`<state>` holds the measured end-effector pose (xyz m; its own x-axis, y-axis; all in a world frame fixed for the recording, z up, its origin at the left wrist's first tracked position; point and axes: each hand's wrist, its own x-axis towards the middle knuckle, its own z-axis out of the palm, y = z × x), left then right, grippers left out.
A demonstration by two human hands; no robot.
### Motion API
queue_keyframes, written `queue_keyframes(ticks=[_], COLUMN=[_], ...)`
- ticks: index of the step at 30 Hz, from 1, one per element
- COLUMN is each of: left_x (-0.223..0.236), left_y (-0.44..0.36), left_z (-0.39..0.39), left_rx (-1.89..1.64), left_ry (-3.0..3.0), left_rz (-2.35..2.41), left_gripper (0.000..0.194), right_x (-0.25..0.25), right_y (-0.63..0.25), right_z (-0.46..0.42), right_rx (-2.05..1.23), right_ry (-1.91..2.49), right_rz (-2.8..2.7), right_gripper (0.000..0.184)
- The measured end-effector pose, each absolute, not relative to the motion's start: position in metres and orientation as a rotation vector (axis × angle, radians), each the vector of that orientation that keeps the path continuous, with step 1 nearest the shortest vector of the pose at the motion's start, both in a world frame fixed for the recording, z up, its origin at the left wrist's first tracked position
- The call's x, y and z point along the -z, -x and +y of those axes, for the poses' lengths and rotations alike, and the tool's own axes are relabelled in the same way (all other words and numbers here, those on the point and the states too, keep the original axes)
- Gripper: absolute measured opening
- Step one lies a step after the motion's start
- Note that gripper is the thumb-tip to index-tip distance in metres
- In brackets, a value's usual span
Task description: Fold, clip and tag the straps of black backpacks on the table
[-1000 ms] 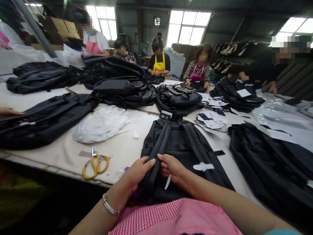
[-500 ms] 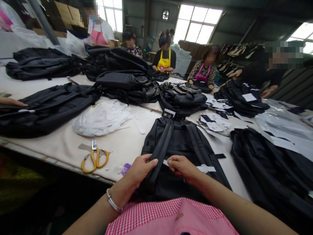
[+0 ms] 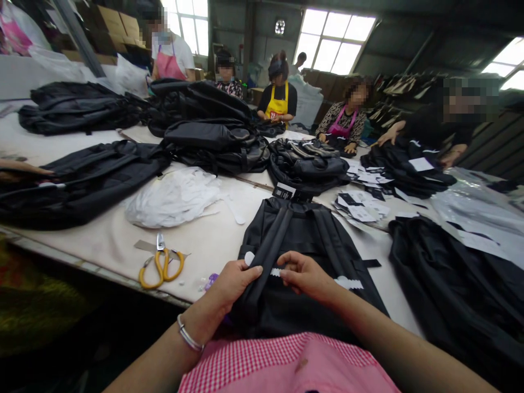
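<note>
A black backpack lies before me on the table with its shoulder straps facing up. My left hand is closed around the left shoulder strap, thumb on top. Beside its fingers shows the round white end of a tie. My right hand is between the straps, its fingertips pinched at the end of a white toothed tie that comes out from under the left strap. Another white tie is around the right strap. A black hang tag lies at the backpack's top.
Yellow-handled scissors and a pile of white ties lie to the left. Black bags are heaped behind, and more bags lie at right near loose tags. Co-workers stand around the table; one's hand touches a bag at far left.
My right hand's index finger has lifted and its grip looks looser. The round white end now shows beside my left hand. The whole view has shifted slightly.
</note>
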<state>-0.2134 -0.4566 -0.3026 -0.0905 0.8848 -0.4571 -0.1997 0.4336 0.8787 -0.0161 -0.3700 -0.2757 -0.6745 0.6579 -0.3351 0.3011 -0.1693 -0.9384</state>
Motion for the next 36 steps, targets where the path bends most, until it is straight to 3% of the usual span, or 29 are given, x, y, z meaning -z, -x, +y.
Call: queue_keyframes(ticks=[6, 9, 12, 14, 19, 27, 30, 33, 36], left_x=[0.301, 0.299, 0.294, 0.289, 0.283, 0.287, 0.29, 0.292, 0.293], left_y=[0.214, 0.214, 0.212, 0.211, 0.21, 0.209, 0.209, 0.21, 0.21], left_z=[-0.453, -0.453, -0.453, -0.453, -0.451, -0.451, -0.45, -0.449, -0.449], left_rx=[-0.976, -0.975, -0.962, -0.954, -0.961, -0.896, -0.89, -0.885, -0.874], left_ry=[-0.841, -0.895, -0.967, -1.039, -1.171, -1.023, -0.986, -0.95, -0.967], left_rz=[1.415, 1.436, 1.484, 1.515, 1.573, 1.517, 1.53, 1.528, 1.494], left_gripper=[0.034, 0.034, 0.033, 0.034, 0.029, 0.036, 0.032, 0.028, 0.034], right_x=[0.249, 0.248, 0.25, 0.249, 0.248, 0.273, 0.274, 0.269, 0.267], right_y=[0.014, 0.028, 0.046, 0.059, 0.078, 0.073, 0.068, 0.065, 0.065], right_z=[-0.364, -0.356, -0.346, -0.342, -0.343, -0.349, -0.348, -0.35, -0.352], right_rx=[-2.145, -1.794, -1.41, -1.321, -1.348, -1.567, -1.491, -1.429, -1.59], right_ry=[0.761, 0.763, 0.67, 0.587, 0.546, 0.697, 0.722, 0.857, 1.05], right_rz=[-1.974, -2.234, -2.395, -2.449, -2.508, -2.093, -2.137, -2.189, -2.158], right_gripper=[0.037, 0.021, 0.018, 0.015, 0.015, 0.013, 0.017, 0.019, 0.014])
